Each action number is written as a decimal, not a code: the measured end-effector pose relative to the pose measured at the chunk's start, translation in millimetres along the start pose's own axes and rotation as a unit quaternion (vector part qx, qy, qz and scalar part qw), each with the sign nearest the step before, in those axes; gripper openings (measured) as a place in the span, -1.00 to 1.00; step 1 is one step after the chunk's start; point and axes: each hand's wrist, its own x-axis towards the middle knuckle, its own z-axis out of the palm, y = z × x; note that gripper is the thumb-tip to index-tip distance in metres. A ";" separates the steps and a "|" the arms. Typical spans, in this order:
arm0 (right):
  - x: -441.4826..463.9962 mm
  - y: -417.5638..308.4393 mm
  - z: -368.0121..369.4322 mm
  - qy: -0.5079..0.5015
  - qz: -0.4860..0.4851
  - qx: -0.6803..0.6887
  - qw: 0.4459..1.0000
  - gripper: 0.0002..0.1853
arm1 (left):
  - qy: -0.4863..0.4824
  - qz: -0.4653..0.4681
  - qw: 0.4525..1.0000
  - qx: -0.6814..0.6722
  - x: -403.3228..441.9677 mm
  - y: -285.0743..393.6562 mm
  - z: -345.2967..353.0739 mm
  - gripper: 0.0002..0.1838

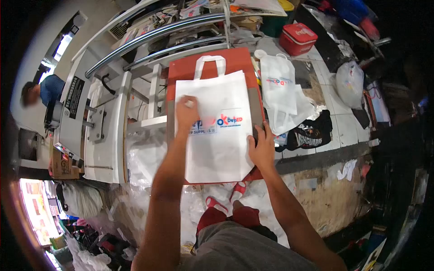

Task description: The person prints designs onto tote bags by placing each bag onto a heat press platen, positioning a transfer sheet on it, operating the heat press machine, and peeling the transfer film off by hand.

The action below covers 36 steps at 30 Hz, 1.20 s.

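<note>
A white tote bag [220,153] with two loop handles lies flat on a red and grey board [185,63]. Blue and red lettering [228,121] runs across its middle, partly covered on the left by a clear film-like patch [205,128]. My left hand [186,113] is over the bag's left side, fingers curled in, slightly blurred; a small pale spot shows at the fingers, too unclear to name. Along the bag's right edge rests my right hand [262,147], thumb and fingers apart, on the bag and board.
More printed white bags [278,86] lie to the right, beside a black printed cloth or bag [312,131]. A red cooler box [298,39] stands behind them. Left are a white metal machine frame [106,131] with chrome bars [158,38] and another person [49,90].
</note>
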 end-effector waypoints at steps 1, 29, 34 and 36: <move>0.1 -0.1 0.0 0.002 0.004 0.003 1.000 -0.50 | 0.043 -0.007 0.996 0.077 22.9 -1.2 -34.5 -0.71; -222.0 -182.4 180.6 -0.507 -0.035 0.191 0.840 -0.71 | -0.295 -0.439 0.849 -0.010 -553.9 -159.6 -312.1 -0.63; -222.3 -145.7 350.1 -0.303 -0.056 -0.013 0.951 -0.58 | -0.175 -0.521 0.835 0.032 -579.2 -177.4 -398.0 -0.67; -230.1 -108.7 404.7 -0.238 -0.045 -0.104 0.965 -0.48 | -0.192 -0.558 0.805 0.066 -615.4 -184.0 -434.2 -0.64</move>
